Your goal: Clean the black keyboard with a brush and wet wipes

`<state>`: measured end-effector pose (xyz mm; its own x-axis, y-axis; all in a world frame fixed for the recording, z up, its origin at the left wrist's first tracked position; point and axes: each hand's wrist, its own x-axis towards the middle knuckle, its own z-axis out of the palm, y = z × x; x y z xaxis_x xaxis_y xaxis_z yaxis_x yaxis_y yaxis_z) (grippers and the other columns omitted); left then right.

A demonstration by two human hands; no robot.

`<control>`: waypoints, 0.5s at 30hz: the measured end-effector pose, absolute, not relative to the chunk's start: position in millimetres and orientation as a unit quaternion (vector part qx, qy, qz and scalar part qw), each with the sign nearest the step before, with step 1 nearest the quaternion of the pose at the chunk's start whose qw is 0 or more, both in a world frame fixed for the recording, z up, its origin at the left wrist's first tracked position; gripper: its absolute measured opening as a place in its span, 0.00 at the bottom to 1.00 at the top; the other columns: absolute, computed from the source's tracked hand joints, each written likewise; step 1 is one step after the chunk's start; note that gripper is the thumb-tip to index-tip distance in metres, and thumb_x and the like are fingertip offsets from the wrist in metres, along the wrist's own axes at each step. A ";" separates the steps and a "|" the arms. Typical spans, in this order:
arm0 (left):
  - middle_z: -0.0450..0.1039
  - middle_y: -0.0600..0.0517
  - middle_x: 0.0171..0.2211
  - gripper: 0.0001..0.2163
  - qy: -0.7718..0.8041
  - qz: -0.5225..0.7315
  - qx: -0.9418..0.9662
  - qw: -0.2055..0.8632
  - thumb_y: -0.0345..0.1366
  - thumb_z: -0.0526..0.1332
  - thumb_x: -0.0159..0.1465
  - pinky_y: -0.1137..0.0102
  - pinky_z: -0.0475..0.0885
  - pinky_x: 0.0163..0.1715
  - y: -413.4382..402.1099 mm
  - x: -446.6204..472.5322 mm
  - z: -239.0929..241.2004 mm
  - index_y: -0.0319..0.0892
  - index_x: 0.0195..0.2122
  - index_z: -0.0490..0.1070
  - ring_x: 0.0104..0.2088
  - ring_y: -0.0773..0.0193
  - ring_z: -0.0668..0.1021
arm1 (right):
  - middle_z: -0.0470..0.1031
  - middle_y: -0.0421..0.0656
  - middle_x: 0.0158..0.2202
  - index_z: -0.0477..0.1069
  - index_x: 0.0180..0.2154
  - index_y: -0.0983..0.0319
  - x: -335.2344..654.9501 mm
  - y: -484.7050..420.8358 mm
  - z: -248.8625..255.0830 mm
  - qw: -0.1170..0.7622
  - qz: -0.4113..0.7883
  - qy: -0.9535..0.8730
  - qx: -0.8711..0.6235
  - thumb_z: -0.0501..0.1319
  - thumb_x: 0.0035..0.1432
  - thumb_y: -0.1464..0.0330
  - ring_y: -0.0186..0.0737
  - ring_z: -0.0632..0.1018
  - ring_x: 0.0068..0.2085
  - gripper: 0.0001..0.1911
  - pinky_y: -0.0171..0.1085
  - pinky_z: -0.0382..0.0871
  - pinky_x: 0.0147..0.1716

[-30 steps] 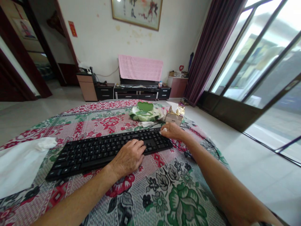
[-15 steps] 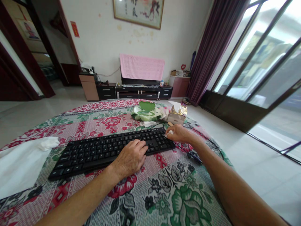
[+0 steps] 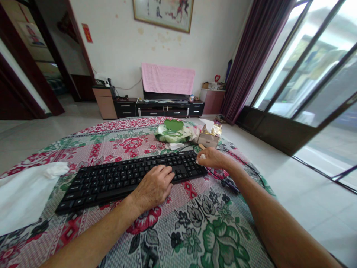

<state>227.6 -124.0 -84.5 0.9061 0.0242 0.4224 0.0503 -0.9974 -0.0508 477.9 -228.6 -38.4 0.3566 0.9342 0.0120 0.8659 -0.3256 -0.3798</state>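
A black keyboard (image 3: 122,178) lies across the floral tablecloth (image 3: 200,230). My left hand (image 3: 154,187) rests on its front edge near the middle, fingers curled over the keys, holding it down. My right hand (image 3: 212,157) is at the keyboard's right end, fingers pinched on a small white wad (image 3: 201,157) that touches the end keys. A thin stick seems to poke out above the fingers.
Behind the keyboard sit a green wet-wipe pack (image 3: 173,134) and a gold tissue box (image 3: 208,137). White tissue sheets (image 3: 25,193) lie at the left. A black cable (image 3: 237,182) loops off the right end. The table edge drops to a tiled floor on the right.
My right hand has shifted slightly along the keyboard's right end with the white wad. The left hand has stayed in place.
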 end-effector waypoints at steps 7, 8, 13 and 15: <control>0.71 0.44 0.47 0.11 -0.021 -0.215 -0.975 0.049 0.31 0.57 0.63 0.60 0.70 0.48 -125.1 227.3 -83.6 0.35 0.45 0.71 0.47 0.54 0.71 | 0.74 0.41 0.23 0.78 0.31 0.64 480.4 -228.2 -43.7 0.180 0.089 -0.567 -0.799 0.57 0.48 0.69 0.33 0.71 0.24 0.12 0.30 0.60 0.24; 0.72 0.44 0.47 0.11 -0.021 -0.213 -0.975 0.054 0.32 0.57 0.63 0.60 0.71 0.48 -125.4 227.2 -83.9 0.35 0.45 0.71 0.47 0.54 0.72 | 0.74 0.41 0.23 0.78 0.31 0.64 480.3 -228.2 -43.7 0.175 0.096 -0.565 -0.801 0.57 0.47 0.69 0.33 0.71 0.24 0.12 0.30 0.60 0.24; 0.72 0.43 0.49 0.11 -0.020 -0.206 -0.975 0.082 0.31 0.57 0.64 0.60 0.71 0.46 -126.3 226.5 -86.3 0.35 0.47 0.70 0.48 0.53 0.72 | 0.74 0.42 0.23 0.78 0.30 0.64 481.4 -229.0 -44.5 0.181 0.101 -0.564 -0.799 0.57 0.47 0.68 0.33 0.71 0.24 0.12 0.30 0.59 0.23; 0.71 0.43 0.49 0.11 -0.021 -0.203 -0.975 0.089 0.31 0.57 0.64 0.60 0.71 0.46 -126.4 226.5 -86.8 0.35 0.48 0.70 0.49 0.53 0.72 | 0.74 0.41 0.23 0.78 0.30 0.64 482.4 -228.7 -45.9 0.184 0.104 -0.565 -0.797 0.57 0.47 0.68 0.33 0.71 0.24 0.12 0.30 0.59 0.22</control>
